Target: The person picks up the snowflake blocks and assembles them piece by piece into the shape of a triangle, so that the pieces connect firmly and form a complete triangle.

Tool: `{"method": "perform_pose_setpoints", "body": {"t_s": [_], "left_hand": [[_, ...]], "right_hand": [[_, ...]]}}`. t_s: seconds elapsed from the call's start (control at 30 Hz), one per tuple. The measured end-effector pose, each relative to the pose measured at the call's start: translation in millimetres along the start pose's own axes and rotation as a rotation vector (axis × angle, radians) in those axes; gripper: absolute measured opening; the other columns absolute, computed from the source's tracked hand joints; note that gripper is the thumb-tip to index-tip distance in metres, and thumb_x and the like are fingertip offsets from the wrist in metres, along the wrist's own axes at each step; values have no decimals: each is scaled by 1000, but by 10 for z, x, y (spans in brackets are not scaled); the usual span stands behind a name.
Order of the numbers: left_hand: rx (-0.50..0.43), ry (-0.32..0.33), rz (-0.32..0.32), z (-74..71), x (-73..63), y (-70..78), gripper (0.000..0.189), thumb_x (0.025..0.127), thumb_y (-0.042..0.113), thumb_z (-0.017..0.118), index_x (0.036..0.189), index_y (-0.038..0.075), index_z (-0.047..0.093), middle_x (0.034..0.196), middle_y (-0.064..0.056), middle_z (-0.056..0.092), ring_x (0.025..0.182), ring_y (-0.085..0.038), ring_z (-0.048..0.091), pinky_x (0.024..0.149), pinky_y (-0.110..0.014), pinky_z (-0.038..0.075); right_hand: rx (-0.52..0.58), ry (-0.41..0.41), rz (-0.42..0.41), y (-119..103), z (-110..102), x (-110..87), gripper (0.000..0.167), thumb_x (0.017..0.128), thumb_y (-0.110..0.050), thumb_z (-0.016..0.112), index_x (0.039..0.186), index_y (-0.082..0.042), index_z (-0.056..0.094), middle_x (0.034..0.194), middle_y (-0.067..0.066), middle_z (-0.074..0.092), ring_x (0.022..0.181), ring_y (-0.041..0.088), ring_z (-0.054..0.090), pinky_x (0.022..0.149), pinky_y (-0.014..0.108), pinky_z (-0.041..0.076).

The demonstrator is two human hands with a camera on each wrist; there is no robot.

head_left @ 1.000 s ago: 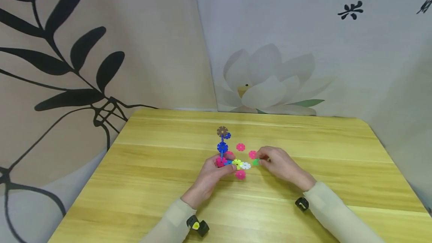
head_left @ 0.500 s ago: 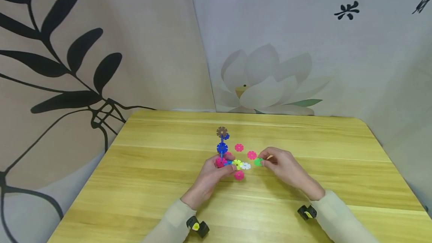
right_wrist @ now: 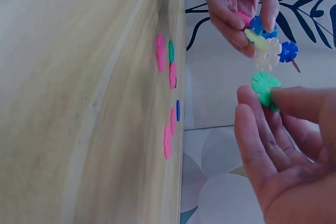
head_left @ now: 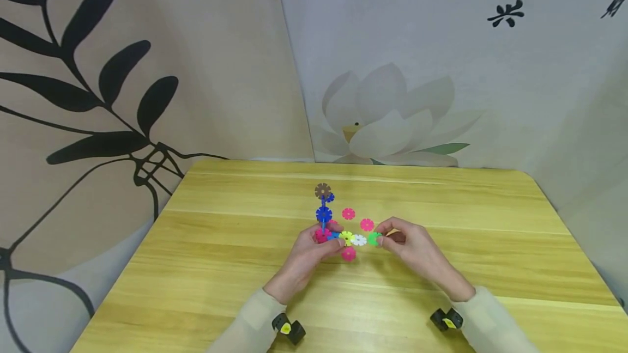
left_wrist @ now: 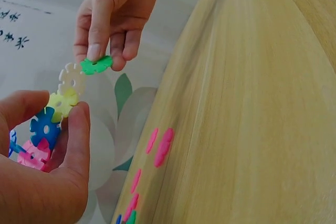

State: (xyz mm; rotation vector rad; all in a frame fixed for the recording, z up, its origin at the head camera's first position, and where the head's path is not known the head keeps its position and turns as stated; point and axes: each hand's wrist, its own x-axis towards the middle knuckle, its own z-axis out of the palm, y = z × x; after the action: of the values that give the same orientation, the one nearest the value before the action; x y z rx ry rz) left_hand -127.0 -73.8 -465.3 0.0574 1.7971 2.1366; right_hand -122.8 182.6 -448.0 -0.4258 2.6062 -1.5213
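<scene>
My left hand (head_left: 310,250) holds a chain of notched plastic snowflake discs above the table, pinching it near the yellow disc (left_wrist: 59,103). The chain has a pink disc (head_left: 322,235), a light blue disc (left_wrist: 45,128) and, at its right end, a white disc (head_left: 360,240). From its left end rise a dark blue disc (head_left: 324,214) and a brown disc (head_left: 322,191). A green snowflake disc (head_left: 374,239) is pinched between thumb and fingers of my right hand (head_left: 414,241). In the right wrist view a small gap separates green from white.
Loose pink discs (head_left: 348,213) (head_left: 367,225) (head_left: 349,254) lie on the wooden table (head_left: 221,266) around the hands. Another green disc (right_wrist: 171,51) and a blue disc (right_wrist: 178,110) lie there too. A printed cloth (head_left: 235,70) hangs behind the far edge.
My right hand has shifted slightly right and lower since a second ago, and the green disc now shows more of its face. It is nearer the white disc than half a second ago.
</scene>
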Motion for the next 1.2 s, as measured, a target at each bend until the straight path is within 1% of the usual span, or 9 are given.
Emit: {"method": "perform_pose_setpoints", "body": {"t_s": [0.13, 0.33, 0.43, 0.57, 0.8, 0.87, 0.93, 1.07, 1.2], "left_hand": [[0, 4, 2, 11, 1, 4, 39, 87, 7, 77, 123, -2, 62, 92, -1, 71, 89, -17, 71, 93, -38, 55], [6, 14, -2, 14, 6, 3, 39, 87, 7, 77, 122, -1, 63, 86, 2, 68, 84, -13, 67, 86, -33, 54], [9, 17, -3, 12, 6, 2, 39, 87, 8, 77, 122, -1, 63, 86, 1, 67, 84, -13, 66, 85, -32, 54], [15, 16, -2, 9, 8, -1, 39, 86, 8, 78, 122, 0, 63, 88, 0, 68, 84, -14, 66, 87, -34, 54], [38, 12, -3, 24, 2, -3, 37, 86, 9, 78, 121, 3, 65, 93, -3, 72, 85, -17, 66, 87, -36, 53], [49, 23, -7, 36, 4, -5, 40, 86, 10, 80, 122, 2, 65, 96, -5, 73, 87, -19, 67, 87, -36, 53], [57, 37, -4, 51, 8, -7, 43, 85, 10, 82, 123, 1, 65, 102, -6, 73, 91, -20, 67, 87, -35, 53], [67, 72, 14, 86, 14, -10, 44, 84, 11, 85, 121, 0, 65, 112, -7, 70, 95, -19, 65, 86, -32, 53], [69, 100, 39, 107, 6, -8, 41, 85, 11, 86, 117, 2, 64, 109, -8, 69, 93, -19, 63, 84, -31, 52]], "right_hand": [[31, 3, 10, -8, 9, -17, 11, 98, -12, 72, 108, -8, 69, 98, 3, 73, 91, 26, 75, 76, 28, 59], [54, -11, 2, -3, 20, -23, 12, 98, -11, 72, 109, -7, 69, 98, 4, 73, 91, 26, 75, 77, 27, 59], [61, -20, -10, -8, 30, -25, 11, 98, -11, 72, 108, -7, 70, 97, 4, 74, 90, 27, 75, 77, 27, 60], [63, -23, -22, -20, 41, -27, 10, 99, -12, 72, 108, -8, 70, 97, 3, 74, 91, 26, 75, 77, 27, 59], [76, -28, -33, -36, 58, -22, 9, 98, -7, 70, 108, -7, 69, 95, 6, 74, 87, 31, 75, 74, 28, 59], [74, -21, -36, -36, 68, -20, 9, 98, -6, 70, 107, -6, 69, 95, 6, 73, 86, 31, 75, 72, 28, 59], [67, -8, -42, -38, 82, -18, 9, 97, -5, 71, 106, -6, 69, 94, 5, 74, 85, 31, 75, 71, 27, 59], [36, 31, -74, -51, 110, -13, 10, 95, -2, 73, 104, -6, 71, 92, 3, 74, 82, 31, 75, 66, 26, 59], [7, 66, -110, -64, 130, -17, 11, 94, 1, 73, 102, -6, 72, 91, 4, 75, 80, 30, 75, 63, 25, 59]]}}
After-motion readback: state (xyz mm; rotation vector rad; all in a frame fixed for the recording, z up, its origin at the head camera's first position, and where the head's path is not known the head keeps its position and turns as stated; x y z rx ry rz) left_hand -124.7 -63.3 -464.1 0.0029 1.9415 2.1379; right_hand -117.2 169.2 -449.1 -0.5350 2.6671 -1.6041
